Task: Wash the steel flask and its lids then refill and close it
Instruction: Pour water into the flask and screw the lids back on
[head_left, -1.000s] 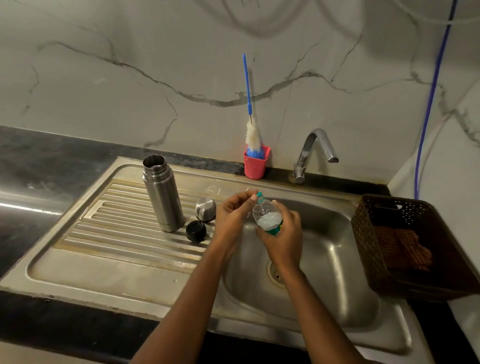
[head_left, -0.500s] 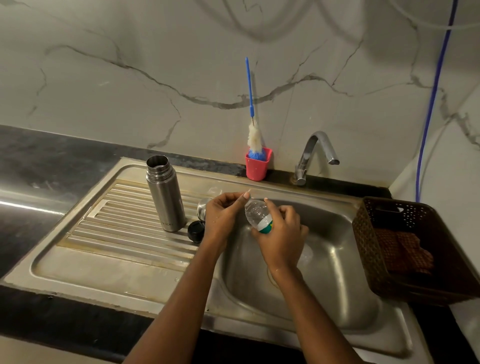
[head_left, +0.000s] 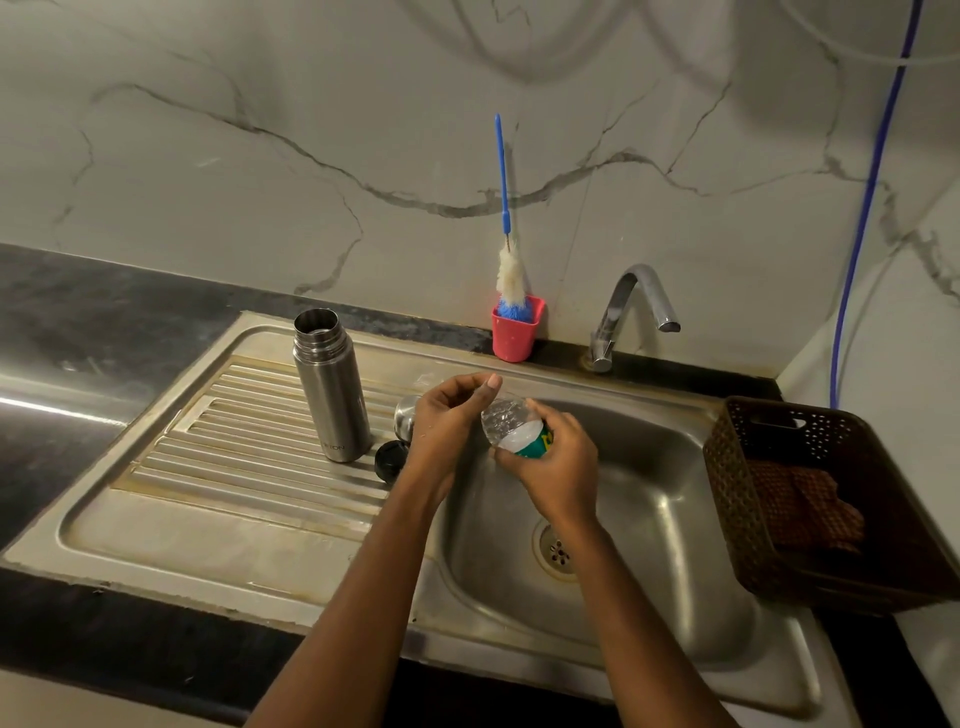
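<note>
Flask lid (head_left: 404, 415) apparently behind left hand (head_left: 448, 423).

Pretty dim, warm light overall. A bright glare streak sits on the dark polished stone surface (head_left: 57, 410) at left, soft curved shadows fall on the white marble wall (head_left: 311, 104), and wide-angle bending warps the edges. Mostly sharp.

The shiny steel flask (head_left: 332, 387) stands upright and open on the ribbed drainboard (head_left: 234, 441); its round steel lid (head_left: 405, 415) sits just right of it, partly hidden; the small black lid (head_left: 390, 461) lies in front of that one, near the flask's bottom.
</note>
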